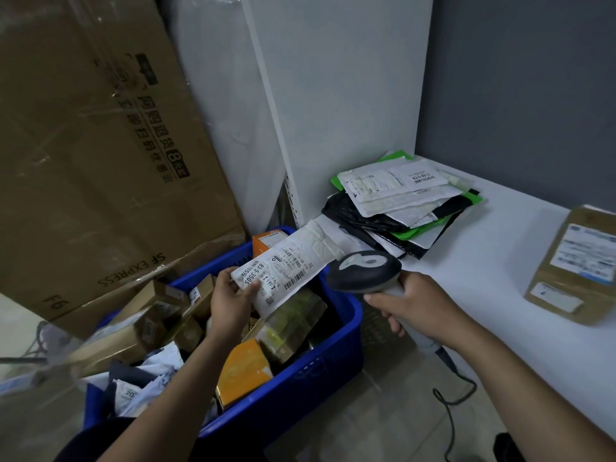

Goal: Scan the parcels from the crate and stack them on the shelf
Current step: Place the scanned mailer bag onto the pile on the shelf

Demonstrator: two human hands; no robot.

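Observation:
My left hand pinches a white flat parcel by its lower end, label side up, above the blue crate. My right hand grips the handle of a grey and black barcode scanner, whose head sits just right of the parcel's label. The crate holds several boxes and bags, among them an orange box. On the white shelf lies a stack of flat parcels in white, black and green.
A big taped cardboard box leans against the wall behind the crate. A brown padded envelope lies at the shelf's right side. The scanner's black cable hangs down to the tiled floor. A white upright panel bounds the shelf on the left.

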